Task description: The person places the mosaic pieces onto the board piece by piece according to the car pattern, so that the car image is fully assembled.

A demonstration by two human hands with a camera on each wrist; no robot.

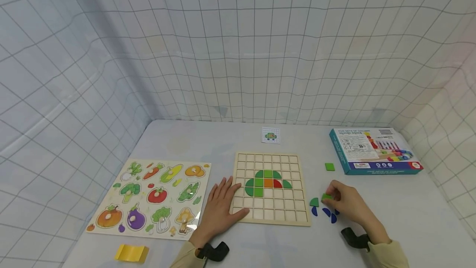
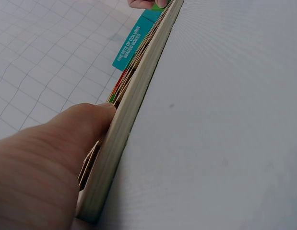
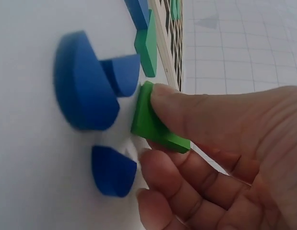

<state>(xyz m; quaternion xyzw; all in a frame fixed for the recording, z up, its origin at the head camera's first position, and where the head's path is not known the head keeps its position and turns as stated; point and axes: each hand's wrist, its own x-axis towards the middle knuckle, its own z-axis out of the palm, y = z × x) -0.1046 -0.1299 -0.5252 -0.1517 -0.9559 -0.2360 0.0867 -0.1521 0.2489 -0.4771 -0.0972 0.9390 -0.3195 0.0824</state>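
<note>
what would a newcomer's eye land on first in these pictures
Probably the bright vegetable puzzle on the left. Next, the gridded wooden board in the middle, bearing a green, orange and red pattern, the left hand touching its left side. Then the right hand, pinching a green square beside loose blue pieces.

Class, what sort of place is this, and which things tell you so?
Probably a small screened-off play or recording space: checked sheets surround a white table, which holds a vegetable puzzle and a wooden grid board.
</note>
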